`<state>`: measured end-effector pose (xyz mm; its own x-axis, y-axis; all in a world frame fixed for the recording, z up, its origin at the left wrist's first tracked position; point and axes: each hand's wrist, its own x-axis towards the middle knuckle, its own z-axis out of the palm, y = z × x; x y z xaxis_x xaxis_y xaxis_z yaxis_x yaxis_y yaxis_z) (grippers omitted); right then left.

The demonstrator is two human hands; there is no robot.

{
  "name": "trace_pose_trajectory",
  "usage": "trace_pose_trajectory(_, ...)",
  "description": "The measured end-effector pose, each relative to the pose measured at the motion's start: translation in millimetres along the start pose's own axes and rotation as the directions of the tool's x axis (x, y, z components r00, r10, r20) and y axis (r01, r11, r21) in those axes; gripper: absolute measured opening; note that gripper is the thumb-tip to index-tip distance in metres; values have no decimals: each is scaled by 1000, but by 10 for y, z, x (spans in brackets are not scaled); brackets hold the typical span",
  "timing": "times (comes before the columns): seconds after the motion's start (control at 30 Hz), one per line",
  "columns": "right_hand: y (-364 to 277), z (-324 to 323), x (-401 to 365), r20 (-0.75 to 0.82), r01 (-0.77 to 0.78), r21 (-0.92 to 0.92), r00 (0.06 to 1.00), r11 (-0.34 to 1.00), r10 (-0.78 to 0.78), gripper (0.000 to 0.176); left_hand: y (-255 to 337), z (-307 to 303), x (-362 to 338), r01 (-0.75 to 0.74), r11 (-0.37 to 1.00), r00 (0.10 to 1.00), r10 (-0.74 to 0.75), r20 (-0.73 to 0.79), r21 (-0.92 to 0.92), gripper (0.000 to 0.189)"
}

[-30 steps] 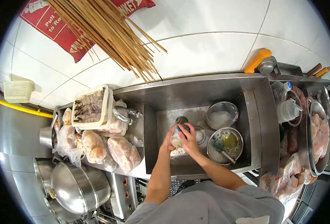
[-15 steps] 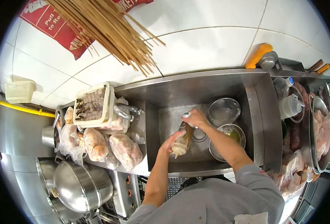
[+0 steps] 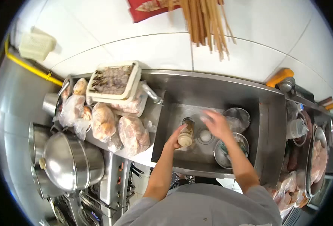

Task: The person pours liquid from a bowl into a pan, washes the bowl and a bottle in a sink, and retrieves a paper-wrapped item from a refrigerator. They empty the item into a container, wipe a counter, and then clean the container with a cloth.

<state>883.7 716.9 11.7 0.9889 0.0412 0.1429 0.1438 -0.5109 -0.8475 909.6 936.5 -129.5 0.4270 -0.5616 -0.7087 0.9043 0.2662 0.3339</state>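
Over the sink (image 3: 185,156), my left hand (image 3: 173,139) is closed round a squeeze bottle (image 3: 185,132). The bottle has a pale cream end towards me and a brown, mottled body. My right hand (image 3: 216,123) is off the bottle, just to its right, with fingers apart and smeared by motion; I see nothing in it. Below that hand, a round pale drain piece (image 3: 205,135) lies on the sink floor. One metal bowl (image 3: 243,117) stands at the back right of the sink. A nearer metal bowl (image 3: 220,161) holds something green, partly hidden by my right forearm.
Left of the sink are bagged meat (image 3: 134,135) and a white basket (image 3: 135,77) of shrimp-like pieces. Large metal pots (image 3: 66,162) stand below. On the right are a plastic jug (image 3: 295,129) and a tray of pale meat (image 3: 319,154). Thin sticks (image 3: 206,26) hang overhead.
My right hand has come off the bottle and moved right. The bottle is now more upright in my left hand. Green material now shows in the nearer bowl. The view has shifted.
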Motion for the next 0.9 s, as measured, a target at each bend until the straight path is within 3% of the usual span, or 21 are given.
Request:
trace_pose_trajectory(0.03,-431,479,622,-44,68,402,998,913,-55,33,-5,-89,-6,-36,999,999,36,9,-19,45)
trace_pose_trajectory(0.07,-597,695,889,153,-212,564,976,798,152,32,-5,-31,-63,-85,996,996,84,14,13,46)
trace_pose_trajectory(0.1,-452,1123,1117,-17,74,554,997,829,-77,46,-7,10,-69,-91,996,996,91,8,16,46)
trace_pose_trajectory(0.17,-628,1224,1190,347,70,239,925,968,-153,39,-41,23,-74,-94,995,996,94,-3,16,47)
trace_pose_trajectory(0.23,-709,1079,1163,728,85,-131,685,988,37,34,-28,30,-25,-103,993,994,105,-26,60,48)
trace_pose_trajectory(0.33,-464,1041,933,603,-286,123,782,950,157,30,-90,59,91,-221,975,975,221,-4,14,48)
trace_pose_trajectory(0.43,-360,863,912,642,-123,-240,724,963,252,28,-165,112,299,-387,918,905,360,-227,-86,42)
trace_pose_trajectory(0.47,-287,828,899,661,-87,-201,723,976,200,24,-127,89,354,-362,932,910,355,-216,8,45)
trace_pose_trajectory(0.53,-279,738,920,649,28,-305,737,952,186,23,-113,139,399,-539,830,841,518,-157,-146,45)
trace_pose_trajectory(0.6,-317,740,971,651,60,-359,731,931,204,22,-44,245,284,-578,789,814,542,-209,-209,46)
trace_pose_trajectory(0.67,-347,779,1018,659,7,-375,705,927,261,21,15,313,147,-499,845,841,419,-341,-193,48)
trace_pose_trajectory(0.8,-395,889,1031,667,13,-289,720,957,192,20,-176,60,511,-471,880,725,344,-596,-65,50)
trace_pose_trajectory(0.87,-342,922,1095,701,84,-304,694,949,163,21,-79,372,45,-452,889,707,310,-636,-68,48)
trace_pose_trajectory(0.9,-421,898,1119,760,53,-333,606,942,235,21,-78,353,34,-473,876,724,326,-608,-93,47)
